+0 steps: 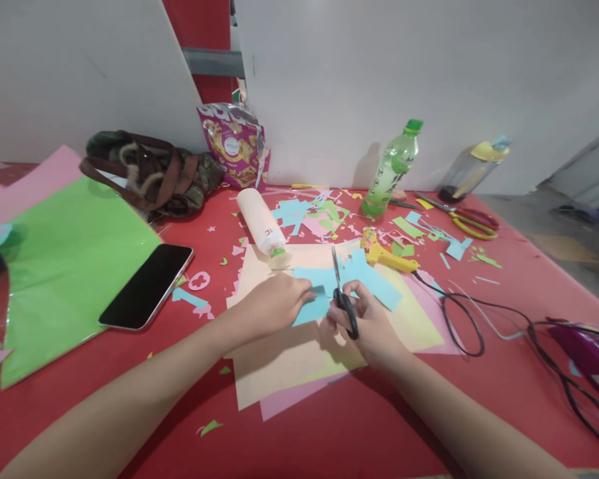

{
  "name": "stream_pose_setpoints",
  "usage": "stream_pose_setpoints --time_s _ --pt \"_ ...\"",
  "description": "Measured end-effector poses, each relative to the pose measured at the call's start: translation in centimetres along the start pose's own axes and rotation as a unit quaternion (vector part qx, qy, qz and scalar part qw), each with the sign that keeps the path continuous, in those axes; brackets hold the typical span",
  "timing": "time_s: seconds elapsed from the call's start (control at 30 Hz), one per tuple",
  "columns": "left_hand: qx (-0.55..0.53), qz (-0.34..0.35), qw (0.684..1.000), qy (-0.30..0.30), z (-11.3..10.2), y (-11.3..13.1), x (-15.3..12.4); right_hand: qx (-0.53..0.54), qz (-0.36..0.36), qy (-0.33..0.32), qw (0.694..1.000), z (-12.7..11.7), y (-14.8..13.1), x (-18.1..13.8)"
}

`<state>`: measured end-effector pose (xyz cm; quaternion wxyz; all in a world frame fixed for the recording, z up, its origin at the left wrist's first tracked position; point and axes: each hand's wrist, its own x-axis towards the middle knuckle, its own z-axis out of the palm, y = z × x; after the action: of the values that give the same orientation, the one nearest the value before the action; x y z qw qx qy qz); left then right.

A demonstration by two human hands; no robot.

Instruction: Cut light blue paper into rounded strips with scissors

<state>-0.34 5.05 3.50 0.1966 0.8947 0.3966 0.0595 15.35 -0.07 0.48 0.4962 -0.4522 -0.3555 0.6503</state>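
Blue paper [310, 309] pinched in left hand [273, 304], right hand [368, 327] closed on scissors [340, 293]; bottle [262, 229] lettering seemingly illegible.

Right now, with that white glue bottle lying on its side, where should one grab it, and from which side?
Around the middle of the white glue bottle, from above, fingers spanning its round body. It lies on its side, nozzle towards the person, so the wide barrel is bare. The left hand is nearest but holds blue paper; the right hand holds scissors.
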Motion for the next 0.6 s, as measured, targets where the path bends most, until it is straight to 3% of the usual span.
stream_pose_setpoints --time_s 0.23,0.47,0.6 --pt "-0.012 -0.052 0.995 0.086 -2.6 -1.5 -0.1 0.079 0.043 -0.121 0.989 -0.3 0.5 -0.4" --pt "-0.034 -0.113 0.982 0.149 -3.0 -1.7 -0.6 0.069 0.036 -0.215 0.973 -0.4 0.4 -0.7" --pt "-0.008 -0.104 0.982 0.161 -3.3 -1.5 -0.7 0.054 0.040 -0.247 0.967 -0.2 0.2 -1.0"
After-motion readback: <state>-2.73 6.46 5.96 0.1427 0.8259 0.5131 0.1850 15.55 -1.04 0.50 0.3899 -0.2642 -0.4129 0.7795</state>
